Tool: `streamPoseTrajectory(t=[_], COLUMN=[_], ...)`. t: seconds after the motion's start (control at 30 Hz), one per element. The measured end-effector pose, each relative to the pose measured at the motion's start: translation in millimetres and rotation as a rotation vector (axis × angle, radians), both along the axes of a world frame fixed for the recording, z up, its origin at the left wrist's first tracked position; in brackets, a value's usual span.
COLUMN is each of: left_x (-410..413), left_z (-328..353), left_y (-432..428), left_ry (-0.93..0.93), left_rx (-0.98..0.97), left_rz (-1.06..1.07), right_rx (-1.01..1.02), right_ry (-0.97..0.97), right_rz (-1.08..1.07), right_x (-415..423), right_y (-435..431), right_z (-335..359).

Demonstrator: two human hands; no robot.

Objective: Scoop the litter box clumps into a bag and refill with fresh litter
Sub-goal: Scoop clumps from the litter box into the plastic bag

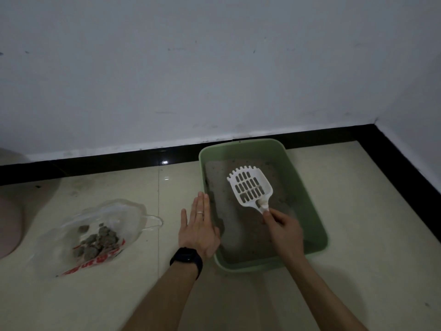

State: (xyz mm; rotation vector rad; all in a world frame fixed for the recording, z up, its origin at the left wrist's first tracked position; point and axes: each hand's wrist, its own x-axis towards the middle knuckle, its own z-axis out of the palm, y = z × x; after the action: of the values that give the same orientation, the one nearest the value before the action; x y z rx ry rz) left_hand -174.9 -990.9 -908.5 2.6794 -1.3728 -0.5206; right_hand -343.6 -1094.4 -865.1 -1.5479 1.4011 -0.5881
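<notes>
R hand [284, 229] gripping scoop [250, 186] by handle, head tilting up-left over litter box [298, 185], centre-right, looking empty | L hand [199, 228] lying flat, fingers straight, at box's left rim | bag [95, 235] w/ clumps [97, 242] sitting lower left on floor, nearer L hand.

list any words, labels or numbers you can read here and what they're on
No text here can be read.
plastic bag: red print along its lower edge, too blurred to read.
watch: dark face, nothing legible.
scoop and litter box: no markings visible.
</notes>
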Motion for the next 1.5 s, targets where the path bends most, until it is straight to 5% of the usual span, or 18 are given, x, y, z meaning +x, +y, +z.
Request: streamPoseTrajectory(t=[0.5,0.97,1.2,1.5], left_x=[50,212,220,215], left_z=[6,18,8,8], left_y=[28,232,262,260], left_ry=[-0.002,-0.119,0.032,0.07], left_rx=[-0.001,0.078,0.064,0.094], left_rz=[-0.171,0.473,0.525,0.489], right_rx=[0.048,0.012,-0.346,-0.56], right_ry=[-0.04,-0.022,0.391,0.426], right_rz=[0.074,0.515,0.893,1.0], right_x=[11,162,213,224], right_y=[19,116,151,155], right_z=[4,21,-3,-11])
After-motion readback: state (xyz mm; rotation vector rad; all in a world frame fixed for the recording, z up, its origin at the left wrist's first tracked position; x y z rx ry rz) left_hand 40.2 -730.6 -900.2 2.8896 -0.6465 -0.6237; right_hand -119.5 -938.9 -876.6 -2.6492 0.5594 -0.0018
